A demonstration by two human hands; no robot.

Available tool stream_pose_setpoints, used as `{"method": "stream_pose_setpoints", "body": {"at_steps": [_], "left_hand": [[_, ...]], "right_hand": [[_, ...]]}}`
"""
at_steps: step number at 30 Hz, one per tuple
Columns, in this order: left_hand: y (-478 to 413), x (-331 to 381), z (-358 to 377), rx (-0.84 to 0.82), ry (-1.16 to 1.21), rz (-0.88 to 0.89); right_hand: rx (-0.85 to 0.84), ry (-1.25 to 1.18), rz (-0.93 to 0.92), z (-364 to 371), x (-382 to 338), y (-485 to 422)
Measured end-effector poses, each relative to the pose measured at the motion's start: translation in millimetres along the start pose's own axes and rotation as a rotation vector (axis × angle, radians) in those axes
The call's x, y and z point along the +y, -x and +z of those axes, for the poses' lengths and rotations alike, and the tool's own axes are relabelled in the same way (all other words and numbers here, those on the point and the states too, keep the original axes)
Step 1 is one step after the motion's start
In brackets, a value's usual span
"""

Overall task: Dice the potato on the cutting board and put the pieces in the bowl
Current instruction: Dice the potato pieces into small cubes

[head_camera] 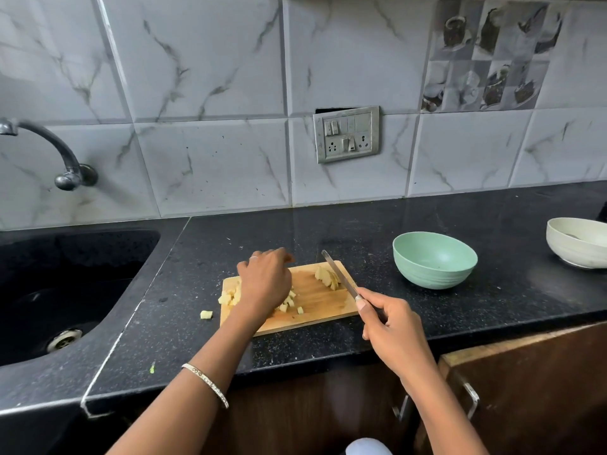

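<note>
Head view, left to right: one stray potato cube (206, 314) lies off the wooden cutting board (315, 303) at lower centre. The left hand (264, 284) cups loosely over the diced pile (230, 297); the right hand (391, 323) grips the knife (338, 274) beside uncut slices (326, 276). The green bowl (433, 261) sits empty. The cubes are likely wet, slippery and firm; scoop them together. No readable writing.

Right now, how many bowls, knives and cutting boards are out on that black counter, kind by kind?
Bowls: 2, a green bowl and a white bowl at the right edge of the view.
Knives: 1, the knife held in the right hand.
Cutting boards: 1, the wooden cutting board with potato pieces on it.
Total: 4
</note>
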State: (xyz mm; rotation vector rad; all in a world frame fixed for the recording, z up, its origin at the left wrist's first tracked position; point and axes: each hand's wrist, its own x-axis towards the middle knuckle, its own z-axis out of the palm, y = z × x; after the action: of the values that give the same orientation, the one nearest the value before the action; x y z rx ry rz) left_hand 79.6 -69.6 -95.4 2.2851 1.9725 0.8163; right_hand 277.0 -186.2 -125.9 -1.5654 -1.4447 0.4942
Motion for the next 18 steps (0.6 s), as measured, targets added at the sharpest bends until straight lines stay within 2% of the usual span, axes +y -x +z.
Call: {"method": "stream_pose_setpoints", "body": {"at_steps": [3,6,18], "left_hand": [[-8,14,15,-0.107,0.145,0.12],[-12,28,27,-0.143,0.222,0.153],[-10,31,45,-0.041,0.345,0.099]], "right_hand": [[0.01,-0.03,0.025,-5,0,-1],[-0.007,-0.08,0.065,-9,0,0],[-0.058,-0.212,0.136,-8,13,-1]]}}
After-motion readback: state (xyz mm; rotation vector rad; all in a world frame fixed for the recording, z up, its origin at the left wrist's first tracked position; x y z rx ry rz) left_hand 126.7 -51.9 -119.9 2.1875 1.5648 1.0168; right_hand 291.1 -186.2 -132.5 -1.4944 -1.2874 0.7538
